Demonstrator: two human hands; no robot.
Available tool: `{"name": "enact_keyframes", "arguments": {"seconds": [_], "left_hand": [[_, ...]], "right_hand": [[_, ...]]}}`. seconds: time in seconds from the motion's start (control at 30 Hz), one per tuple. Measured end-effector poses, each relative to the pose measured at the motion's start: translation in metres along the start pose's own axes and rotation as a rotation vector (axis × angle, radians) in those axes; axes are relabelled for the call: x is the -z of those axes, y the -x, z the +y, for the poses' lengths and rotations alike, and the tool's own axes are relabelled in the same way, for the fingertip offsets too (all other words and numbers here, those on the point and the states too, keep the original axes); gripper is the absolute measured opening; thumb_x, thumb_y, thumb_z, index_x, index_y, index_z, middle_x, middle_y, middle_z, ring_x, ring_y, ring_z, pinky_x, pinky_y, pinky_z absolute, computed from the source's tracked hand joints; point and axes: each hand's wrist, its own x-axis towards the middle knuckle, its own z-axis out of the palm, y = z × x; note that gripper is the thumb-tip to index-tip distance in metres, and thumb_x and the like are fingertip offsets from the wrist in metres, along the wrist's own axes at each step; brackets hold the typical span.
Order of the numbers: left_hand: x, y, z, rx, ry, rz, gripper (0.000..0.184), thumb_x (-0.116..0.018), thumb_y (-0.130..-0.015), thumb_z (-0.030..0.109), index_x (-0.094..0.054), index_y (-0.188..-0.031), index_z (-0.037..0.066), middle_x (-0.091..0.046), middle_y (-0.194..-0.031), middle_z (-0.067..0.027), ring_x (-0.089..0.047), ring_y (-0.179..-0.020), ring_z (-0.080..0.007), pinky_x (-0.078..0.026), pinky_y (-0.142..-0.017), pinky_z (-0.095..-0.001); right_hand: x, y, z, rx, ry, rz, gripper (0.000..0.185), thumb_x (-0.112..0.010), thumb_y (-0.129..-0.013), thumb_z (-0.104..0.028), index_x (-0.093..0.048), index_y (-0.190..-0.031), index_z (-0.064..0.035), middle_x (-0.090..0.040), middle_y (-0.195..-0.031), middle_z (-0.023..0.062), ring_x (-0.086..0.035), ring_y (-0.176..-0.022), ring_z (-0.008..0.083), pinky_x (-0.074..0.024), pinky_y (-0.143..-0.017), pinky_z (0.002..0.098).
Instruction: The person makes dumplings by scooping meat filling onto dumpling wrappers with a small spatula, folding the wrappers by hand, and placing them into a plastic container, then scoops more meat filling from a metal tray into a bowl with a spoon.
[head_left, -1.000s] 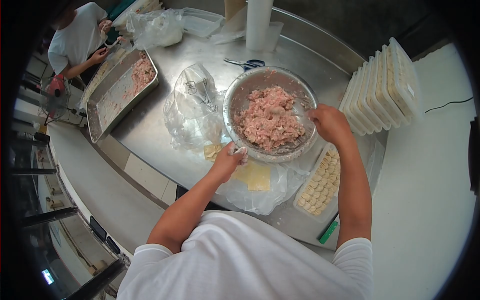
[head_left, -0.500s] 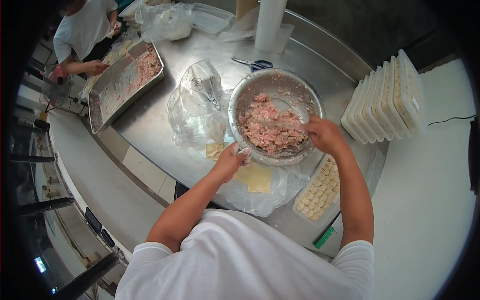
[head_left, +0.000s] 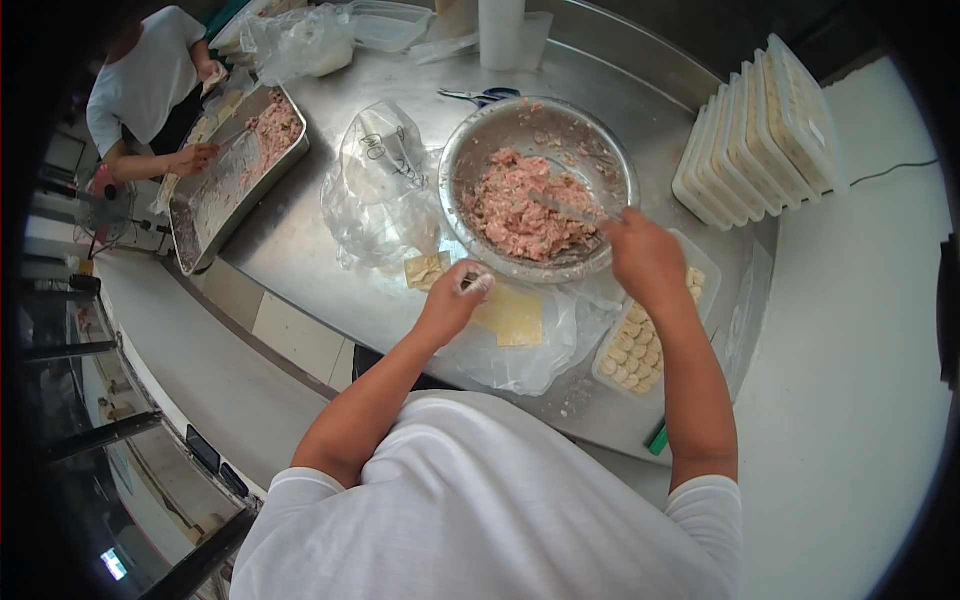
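My right hand (head_left: 645,258) grips a flat metal spatula (head_left: 562,207), its blade lying over the pink minced meat filling (head_left: 515,205) inside a round steel bowl (head_left: 452,205). Just outside the bowl's near rim, my left hand (head_left: 455,302) is curled closed, its fingertips whitish, around what looks like a pale dumpling wrapper, mostly hidden by the fingers. Square yellow wrappers (head_left: 520,320) lie on a plastic sheet (head_left: 560,350) to the right of that hand. More wrappers (head_left: 425,270) lie just beyond its left side.
Under my right forearm is a plastic tray (head_left: 605,372) of dumplings (head_left: 635,345). Lidded boxes (head_left: 755,140) stand upright at the right. Scissors (head_left: 485,96) and a plastic bag (head_left: 375,190) lie by the bowl. Another person (head_left: 150,90) works at a meat pan (head_left: 240,195).
The view has shifted, so the bowl and table appear higher. The spatula's blade has turned within the meat. My left hand has rolled, showing its curled fingertips more.
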Motion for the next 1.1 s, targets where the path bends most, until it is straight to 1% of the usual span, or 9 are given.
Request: {"name": "enact_keyframes", "arguments": {"seconds": [0.03,0.1,0.13,0.37,0.57,0.63,0.73,0.9,1.1], "left_hand": [[0.0,0.005,-0.003,0.0,-0.005,-0.007,0.019,-0.066,-0.093,0.017,-0.061,-0.107,0.006,-0.063,-0.095,-0.0044,-0.063,-0.086,-0.0175,-0.052,-0.078,-0.0337],[0.0,0.011,-0.008,-0.513,-0.724,-0.216,0.017,-0.069,-0.087,0.014,-0.064,-0.099,0.002,-0.065,-0.099,-0.0135,-0.063,-0.091,-0.0291,-0.052,-0.08,-0.0369],[-0.004,0.014,-0.012,-0.633,-0.769,-0.278,0.015,-0.07,-0.082,0.01,-0.066,-0.093,0.002,-0.064,-0.101,-0.018,-0.061,-0.093,-0.0382,-0.05,-0.085,-0.0416],[-0.006,0.011,-0.018,-0.553,-0.876,-0.312,0.01,-0.067,-0.08,0.004,-0.066,-0.09,0.002,-0.063,-0.101,-0.0171,-0.06,-0.097,-0.035,-0.05,-0.084,-0.0399],[0.012,0.016,-0.027,-0.114,-0.137,-0.065,0.012,-0.057,-0.09,0.008,-0.062,-0.101,0.005,-0.064,-0.104,-0.0053,-0.063,-0.095,-0.0269,-0.051,-0.082,-0.0354],[0.019,0.017,-0.033,0.12,0.811,0.053,0.016,-0.053,-0.096,0.015,-0.057,-0.109,0.008,-0.062,-0.108,-0.0024,-0.063,-0.102,-0.0209,-0.052,-0.085,-0.0369],[0.015,0.041,0.032,0.274,0.878,0.018,0.027,-0.051,-0.1,0.022,-0.053,-0.122,0.007,-0.061,-0.114,-0.005,-0.061,-0.107,-0.0198,-0.051,-0.091,-0.0404],[0.012,0.038,0.015,0.206,0.637,0.126,0.037,-0.052,-0.101,0.026,-0.047,-0.132,0.006,-0.061,-0.121,-0.0072,-0.063,-0.107,-0.0216,-0.051,-0.095,-0.0414],[0.014,0.04,0.03,0.287,0.924,0.071,0.035,-0.055,-0.1,0.018,-0.047,-0.132,0.006,-0.06,-0.121,-0.0081,-0.062,-0.108,-0.0206,-0.051,-0.094,-0.0387]], "right_hand": [[-0.017,0.007,0.005,0.052,0.011,-0.11,0.022,-0.054,-0.088,-0.01,-0.072,-0.1,-0.0106,-0.062,-0.09,0.0129,-0.065,-0.081,0.0337,-0.0525,-0.07,0.0439],[-0.017,0.01,0.009,0.118,0.031,-0.207,0.023,-0.053,-0.088,-0.01,-0.072,-0.101,-0.0101,-0.062,-0.09,0.0126,-0.065,-0.08,0.0336,-0.0526,-0.07,0.0436],[-0.009,0.019,0.013,0.101,0.028,-0.226,0.022,-0.053,-0.087,-0.009,-0.071,-0.099,-0.0096,-0.062,-0.09,0.0126,-0.065,-0.08,0.0335,-0.0527,-0.071,0.0438],[0.043,0.033,-0.001,0.034,0.149,-0.196,0.018,-0.054,-0.083,-0.007,-0.07,-0.091,-0.0081,-0.064,-0.087,0.0114,-0.066,-0.081,0.0325,-0.0529,-0.071,0.0448],[0.0,0.035,0.001,0.17,-0.024,-0.276,0.021,-0.053,-0.08,-0.005,-0.072,-0.09,-0.0082,-0.067,-0.089,0.011,-0.067,-0.082,0.0318,-0.0534,-0.07,0.0436],[0.007,0.031,0.009,0.166,-0.065,-0.275,0.024,-0.053,-0.08,-0.005,-0.073,-0.093,-0.0085,-0.068,-0.089,0.0109,-0.067,-0.083,0.032,-0.0535,-0.071,0.0437],[0.018,0.025,0.013,0.116,-0.054,-0.271,0.027,-0.052,-0.081,-0.005,-0.074,-0.098,-0.0094,-0.069,-0.089,0.0107,-0.067,-0.083,0.0323,-0.0537,-0.072,0.0437],[-0.005,0.027,0.019,0.142,-0.044,-0.263,0.02,-0.059,-0.08,-0.006,-0.074,-0.094,-0.0068,-0.068,-0.084,0.0131,-0.066,-0.078,0.034,-0.0521,-0.069,0.0434],[-0.003,0.032,0.028,0.203,-0.48,-0.236,0.02,-0.063,-0.079,-0.001,-0.073,-0.097,-0.0037,-0.068,-0.082,0.0145,-0.066,-0.074,0.0323,-0.0512,-0.066,0.0391]]}}
